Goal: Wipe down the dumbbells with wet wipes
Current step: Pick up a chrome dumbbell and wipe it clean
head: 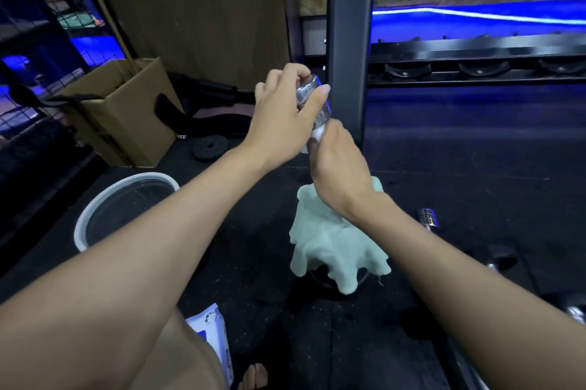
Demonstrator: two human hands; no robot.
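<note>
A chrome dumbbell (312, 101) stands upright above the black mat. My left hand (285, 113) grips its shiny top end, thumb along the side. My right hand (336, 161) grips the handle just below, with a white wet wipe (317, 134) bunched between its fingers and the metal. A pale green cloth (336, 243) hangs over the dumbbell's lower end and hides it. The wet wipe packet (215, 335), white and blue, lies on the floor near my knee.
A white bucket (123, 202) stands at the left, a cardboard box (123, 107) behind it, and a small black weight plate (211, 147) on the mat. A dark rack post (348, 40) rises right behind the dumbbell. Another chrome dumbbell end (428, 216) lies at the right.
</note>
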